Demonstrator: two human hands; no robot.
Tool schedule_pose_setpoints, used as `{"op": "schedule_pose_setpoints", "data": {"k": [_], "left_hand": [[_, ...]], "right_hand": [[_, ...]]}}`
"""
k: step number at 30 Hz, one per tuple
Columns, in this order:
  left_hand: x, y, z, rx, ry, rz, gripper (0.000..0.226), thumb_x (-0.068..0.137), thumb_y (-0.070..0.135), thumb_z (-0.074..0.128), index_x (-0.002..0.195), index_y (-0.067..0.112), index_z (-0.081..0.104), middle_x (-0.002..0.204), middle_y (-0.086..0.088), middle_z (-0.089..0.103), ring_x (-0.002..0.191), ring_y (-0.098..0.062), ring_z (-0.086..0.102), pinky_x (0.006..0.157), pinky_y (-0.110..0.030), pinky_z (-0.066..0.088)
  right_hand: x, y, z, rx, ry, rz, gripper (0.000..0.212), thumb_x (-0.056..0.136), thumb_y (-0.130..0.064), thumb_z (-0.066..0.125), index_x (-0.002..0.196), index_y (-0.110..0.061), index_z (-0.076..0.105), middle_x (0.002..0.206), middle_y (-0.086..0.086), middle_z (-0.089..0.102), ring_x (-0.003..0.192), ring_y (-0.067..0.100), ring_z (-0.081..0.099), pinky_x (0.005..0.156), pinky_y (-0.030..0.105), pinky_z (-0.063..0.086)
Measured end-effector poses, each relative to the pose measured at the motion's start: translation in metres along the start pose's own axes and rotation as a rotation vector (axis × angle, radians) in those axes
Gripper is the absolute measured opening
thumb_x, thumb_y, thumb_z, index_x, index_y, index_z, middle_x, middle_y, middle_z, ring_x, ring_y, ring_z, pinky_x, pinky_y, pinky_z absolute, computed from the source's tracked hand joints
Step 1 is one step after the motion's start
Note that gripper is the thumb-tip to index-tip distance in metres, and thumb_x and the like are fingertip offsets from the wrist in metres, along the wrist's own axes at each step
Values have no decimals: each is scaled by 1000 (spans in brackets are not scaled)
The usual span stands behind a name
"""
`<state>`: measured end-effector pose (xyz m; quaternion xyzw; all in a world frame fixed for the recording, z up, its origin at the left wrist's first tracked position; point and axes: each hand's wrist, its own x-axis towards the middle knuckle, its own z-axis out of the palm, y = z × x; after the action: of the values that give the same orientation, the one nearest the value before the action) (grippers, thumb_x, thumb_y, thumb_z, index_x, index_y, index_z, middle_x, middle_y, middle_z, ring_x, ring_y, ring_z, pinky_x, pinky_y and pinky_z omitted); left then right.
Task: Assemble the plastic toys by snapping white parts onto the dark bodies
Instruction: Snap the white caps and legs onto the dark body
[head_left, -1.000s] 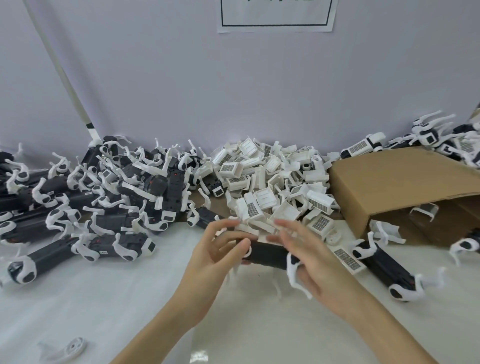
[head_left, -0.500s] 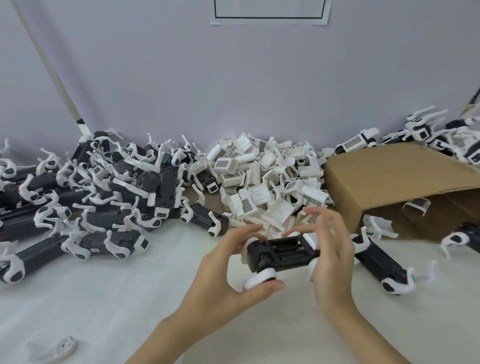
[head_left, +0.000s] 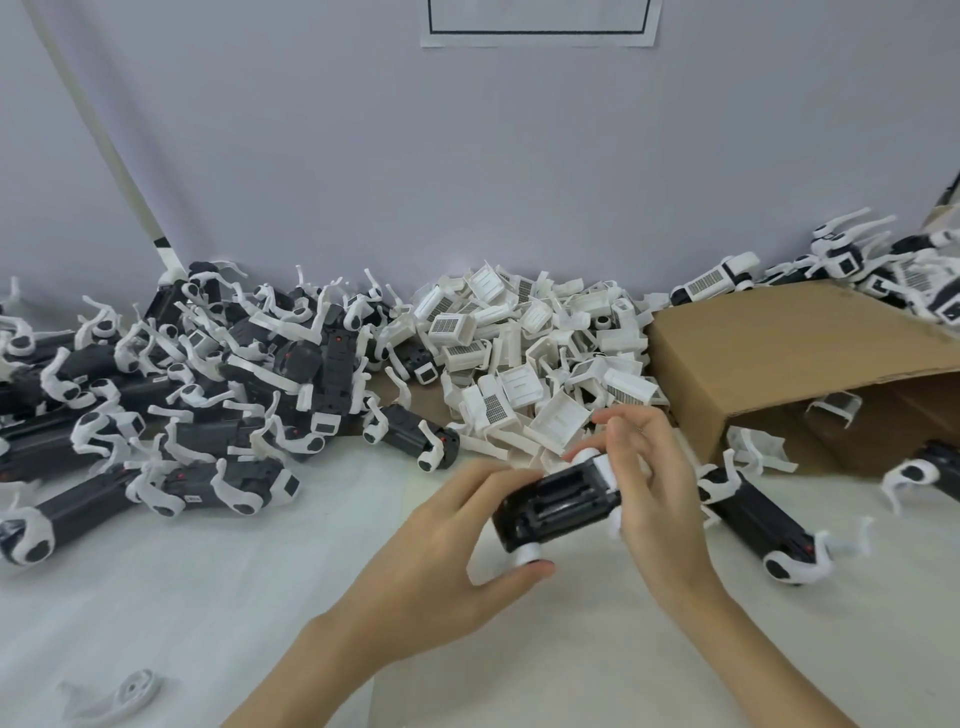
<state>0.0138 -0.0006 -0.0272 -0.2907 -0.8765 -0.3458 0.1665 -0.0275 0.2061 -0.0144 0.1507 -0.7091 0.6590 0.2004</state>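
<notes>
Black plastic fills the middle of the view: the dark body (head_left: 558, 506) sits lifted above the white tabletop (head_left: 208, 597), held between both hands with its open, ribbed cavity facing up toward the camera. The left hand (head_left: 447, 545) grips the near end, thumb tucked under a round white wheel-like piece (head_left: 525, 552) at the lower corner, fingers curled over the top edge of the body. The right hand (head_left: 654, 488) closes on the far end, fingertips pressed together around a small white part (head_left: 605, 467) sitting at that end of the body; whether it is fully seated cannot be told from this angle.

Just behind the hands rises the heap of loose white parts (head_left: 524, 353), boxy clips with grey gridded labels, piled against the pale wall (head_left: 467, 182). Off to the left sprawls the pile of finished toys (head_left: 182, 389), dark bodies with white legs jutting every way, one of them (head_left: 410, 436) lying a little apart near the heap's edge. On the right, a brown cardboard box (head_left: 779, 358) lies on its side with its mouth open toward the person, white pieces visible inside. Just beside the right wrist, another toy (head_left: 763, 519) lies flat on the table in front of the box. More toys (head_left: 857, 270) crowd behind the box, along the wall. Down at the lower left, a lone white leg piece (head_left: 122, 696) rests well apart from everything else. A sheet of paper (head_left: 540, 23) with a dark border hangs on the wall at the top.
</notes>
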Motion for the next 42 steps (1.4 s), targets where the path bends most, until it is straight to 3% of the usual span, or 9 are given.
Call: {"op": "schedule_pose_setpoints", "data": {"k": [3,12,18,24,30,33,35,38,42], "left_hand": [[-2,-10,-2,64,14,-21,57,100,42,70,151,28,49,138,19,51,116,-3,58,98,-19,47],[1,-10,5,-590,53,-370,36,112,31,38,136,21,63,115,-4,76,118,-21,71,106,-32,54],[6,0,4,-377,298,-329,26,113,26,45,127,27,67,116,12,75,111,-14,71,89,-21,53],[7,13,-7,-571,283,-282,42,104,47,53,132,19,67,124,2,75,120,-23,69,95,-28,55],[8,14,-5,-603,341,-299,31,102,42,58,119,18,69,110,0,76,107,-19,71,89,-25,55],[9,13,-3,-669,380,-361,32,104,48,57,100,18,66,75,-11,69,80,-23,67,78,-29,51],[9,10,-2,-792,391,-414,38,113,40,48,100,9,67,81,-22,67,81,-40,64,80,-37,52],[9,9,-3,-783,314,-437,38,116,35,40,113,14,71,106,-9,75,98,-30,73,84,-24,56],[9,8,0,-575,223,-438,34,92,50,75,117,29,69,101,6,76,95,-18,75,86,-28,57]], "right_hand": [[1,1,0,101,-126,78,39,105,-47,40,125,-21,61,104,4,77,89,22,74,54,24,50],[5,7,4,380,-408,259,35,99,-37,58,126,-19,72,129,9,72,125,28,65,108,49,48],[-11,3,18,97,-271,140,34,92,-12,77,122,-20,63,111,-7,76,108,11,72,87,21,54],[-19,-4,25,-21,-197,-46,39,89,-29,76,123,-35,58,117,-14,73,115,14,70,95,35,58],[-21,0,27,-95,-216,-118,41,89,-25,80,121,-39,59,117,-16,72,115,12,69,92,18,53],[-24,5,27,-246,-198,-230,36,91,-27,78,123,-28,61,121,-16,66,117,18,65,96,31,54],[-24,7,27,-307,-190,-305,27,98,-28,72,122,-29,60,120,-18,61,115,16,62,94,42,54],[-24,9,27,-451,-173,-428,25,98,-25,69,121,-29,59,117,-16,57,110,14,58,89,45,52],[-20,12,24,-508,-197,-412,37,89,-18,77,123,-26,65,123,-6,54,116,22,58,93,41,54]]}}
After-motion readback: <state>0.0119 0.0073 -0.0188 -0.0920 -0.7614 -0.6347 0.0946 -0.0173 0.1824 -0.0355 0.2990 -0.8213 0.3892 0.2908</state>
